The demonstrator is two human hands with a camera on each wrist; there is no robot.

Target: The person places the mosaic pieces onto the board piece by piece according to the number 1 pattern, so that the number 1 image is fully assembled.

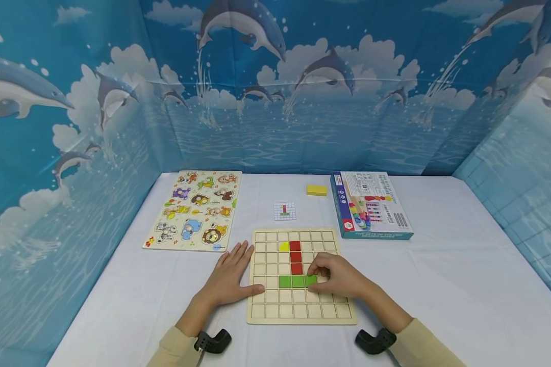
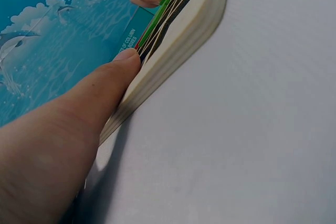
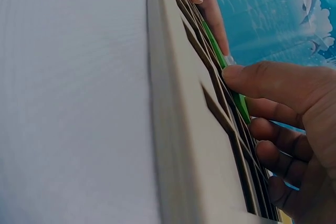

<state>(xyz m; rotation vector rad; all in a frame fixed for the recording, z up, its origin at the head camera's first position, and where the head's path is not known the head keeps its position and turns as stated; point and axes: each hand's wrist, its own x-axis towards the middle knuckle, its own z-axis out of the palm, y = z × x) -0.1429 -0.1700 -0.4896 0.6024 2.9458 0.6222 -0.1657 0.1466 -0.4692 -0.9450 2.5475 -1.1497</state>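
Note:
A square wooden grid board [image 1: 303, 320] lies on the table. In its cells sit a yellow piece [image 1: 283, 246] with a slanted corner, a column of red square tiles [image 1: 296, 257] and a row of green square tiles [image 1: 291, 282]. My right hand [image 1: 337, 275] pinches the rightmost green tile [image 1: 309, 280] between thumb and fingers, at the end of that row; its thumb shows on the tile's near edge in the right wrist view. My left hand [image 1: 229, 278] rests along the board's left edge, fingers straight and spread, with the thumb over the board.
Behind the board lies a small pattern card [image 1: 284, 211] with a coloured grid drawing. A yellow block [image 1: 316, 190] is farther back. An animal puzzle board [image 1: 195, 214] lies at the left, and a printed game box [image 1: 372, 206] at the right. Dolphin-print curtains surround the white table [image 1: 450, 285].

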